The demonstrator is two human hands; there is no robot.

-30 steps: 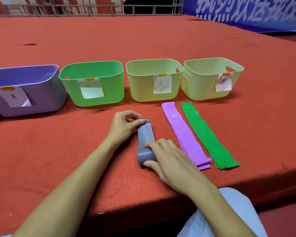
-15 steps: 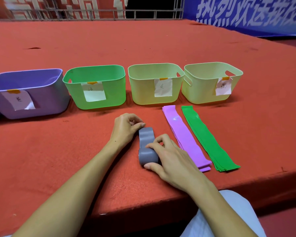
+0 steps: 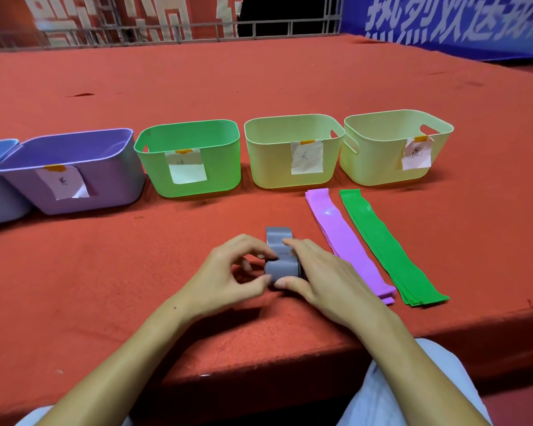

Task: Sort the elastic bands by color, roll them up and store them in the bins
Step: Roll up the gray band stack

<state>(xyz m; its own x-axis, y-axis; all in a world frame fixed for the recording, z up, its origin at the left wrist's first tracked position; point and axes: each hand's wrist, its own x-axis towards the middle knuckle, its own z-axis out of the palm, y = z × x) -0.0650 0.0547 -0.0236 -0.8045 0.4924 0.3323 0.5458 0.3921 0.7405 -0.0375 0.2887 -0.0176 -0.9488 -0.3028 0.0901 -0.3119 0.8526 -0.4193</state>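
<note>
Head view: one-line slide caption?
Both hands, left hand and right hand, roll a grey band beside flat purple band and green band.

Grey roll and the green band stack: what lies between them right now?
In the head view, the right hand gripping the grey roll, then the purple band stack, lie before the green band stack.

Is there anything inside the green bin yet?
The green bin looks empty as far as its inner back wall shows. Its front wall hides the floor, so a roll lying low inside could not be seen. The grey band is between both hands on the table.
</note>
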